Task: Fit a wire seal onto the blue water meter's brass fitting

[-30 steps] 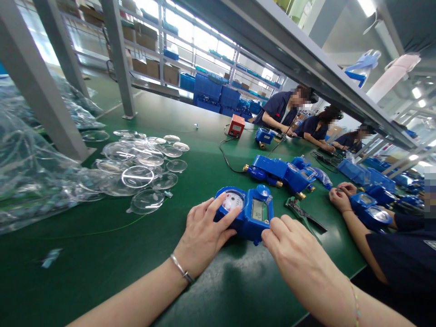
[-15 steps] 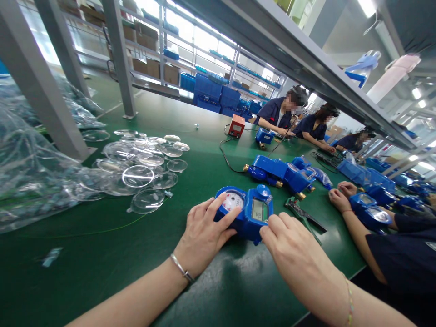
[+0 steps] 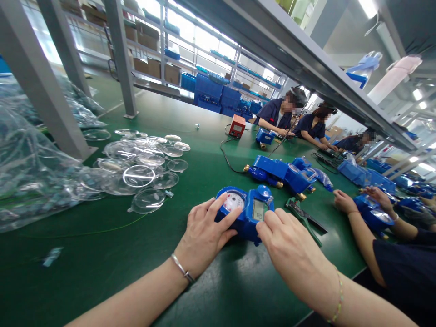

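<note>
A blue water meter (image 3: 251, 232) with a round dial and a small grey display lies on the green table in front of me. My left hand (image 3: 208, 225) grips it from the left, its fingers spread over the dial and the thumb along the near side. At the display's lower right corner, my right hand (image 3: 286, 234) is closed in a pinch against the housing. What its fingertips hold, if anything, is hidden. Just right of that hand lies a pair of green-handled pliers (image 3: 304, 220).
Clear plastic discs (image 3: 148, 200) lie piled on the left beside a clear plastic bag (image 3: 37, 168). Several blue meters (image 3: 269, 166) stand beyond my hands, near a red box (image 3: 237, 126) with a cable. A co-worker's hand (image 3: 345, 201) is at another meter on the right.
My right hand has shifted slightly left along the meter's edge, near the display. My left hand stays put. The co-worker's hands on the right have moved apart around their meter.
</note>
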`<state>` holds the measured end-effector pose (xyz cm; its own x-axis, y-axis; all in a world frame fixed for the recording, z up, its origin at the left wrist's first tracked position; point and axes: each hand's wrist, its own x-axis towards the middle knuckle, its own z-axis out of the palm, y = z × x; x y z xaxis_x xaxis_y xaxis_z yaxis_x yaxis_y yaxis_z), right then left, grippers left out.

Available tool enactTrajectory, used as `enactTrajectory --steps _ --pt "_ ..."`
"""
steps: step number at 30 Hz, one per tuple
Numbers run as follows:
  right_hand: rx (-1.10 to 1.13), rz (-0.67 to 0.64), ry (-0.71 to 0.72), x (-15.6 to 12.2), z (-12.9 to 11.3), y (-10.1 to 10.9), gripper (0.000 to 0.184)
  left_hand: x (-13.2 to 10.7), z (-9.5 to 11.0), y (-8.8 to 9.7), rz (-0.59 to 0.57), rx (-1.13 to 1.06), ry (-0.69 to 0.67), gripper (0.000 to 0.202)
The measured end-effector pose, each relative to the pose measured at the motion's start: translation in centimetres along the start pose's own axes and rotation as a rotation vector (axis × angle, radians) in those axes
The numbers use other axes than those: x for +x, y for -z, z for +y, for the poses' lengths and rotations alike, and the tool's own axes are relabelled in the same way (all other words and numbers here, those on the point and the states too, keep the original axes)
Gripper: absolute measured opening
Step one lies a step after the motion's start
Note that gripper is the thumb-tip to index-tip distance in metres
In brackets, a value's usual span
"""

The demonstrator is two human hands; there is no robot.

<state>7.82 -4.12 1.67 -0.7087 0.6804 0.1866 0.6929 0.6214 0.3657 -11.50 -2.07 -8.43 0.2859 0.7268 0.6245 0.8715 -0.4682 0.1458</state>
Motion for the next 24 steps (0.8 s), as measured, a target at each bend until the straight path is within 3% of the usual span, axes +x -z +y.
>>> enactTrajectory --steps 10,24 --pt "-0.002 0.018 0.025 -0.3 -0.2 -0.1 0.013 0.0 0.0 0.1 -0.011 0.0 0.011 0.047" --pt "-0.035 0.099 0.215 -2.5 0.1 0.3 0.014 0.0 0.2 0.3 -0.02 -0.023 0.024 0.045"
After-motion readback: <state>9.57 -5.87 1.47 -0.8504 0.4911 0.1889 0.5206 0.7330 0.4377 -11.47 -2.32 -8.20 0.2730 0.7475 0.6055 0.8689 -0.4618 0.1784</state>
